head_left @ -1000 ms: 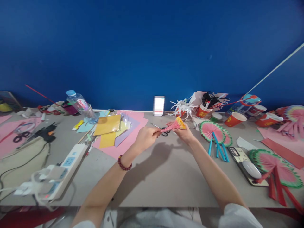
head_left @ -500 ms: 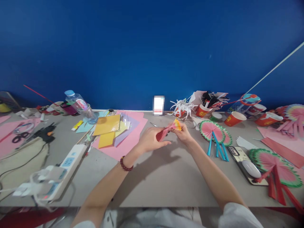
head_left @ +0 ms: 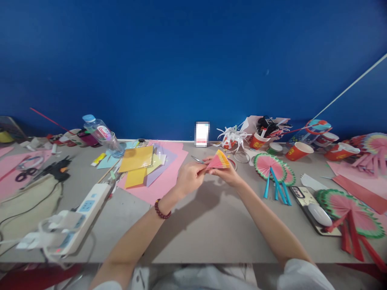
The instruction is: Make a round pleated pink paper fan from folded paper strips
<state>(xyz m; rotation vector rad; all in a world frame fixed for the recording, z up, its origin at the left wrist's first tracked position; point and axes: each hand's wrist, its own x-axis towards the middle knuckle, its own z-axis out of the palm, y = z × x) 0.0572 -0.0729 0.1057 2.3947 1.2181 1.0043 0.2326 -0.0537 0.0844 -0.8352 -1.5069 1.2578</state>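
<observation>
A pleated paper fan [head_left: 219,160], pink with a yellow-orange outer edge, is held up above the middle of the desk. My left hand [head_left: 190,178] has its fingers closed on the fan's narrow pink end. Beneath the pleats, my right hand [head_left: 227,174] grips the fan from the right, thumb along its lower side. The folds spread into a small wedge between the hands. Just behind my left fingers lies a slim metal tool [head_left: 198,160], partly hidden. A roll of tape [head_left: 241,157] rests on the desk beyond my right hand.
Paper sheets [head_left: 139,157] and a power strip [head_left: 86,215] lie left, with a plastic bottle [head_left: 104,135] behind. Finished round fans [head_left: 270,167], a phone [head_left: 302,201] with a white mouse [head_left: 319,214] on it, and paper cups [head_left: 299,151] are at right.
The pink and yellow fan has turned so its pleated wedge now faces up. My left hand has closed from a spread thumb onto its narrow end; my right hand has shifted slightly lower.
</observation>
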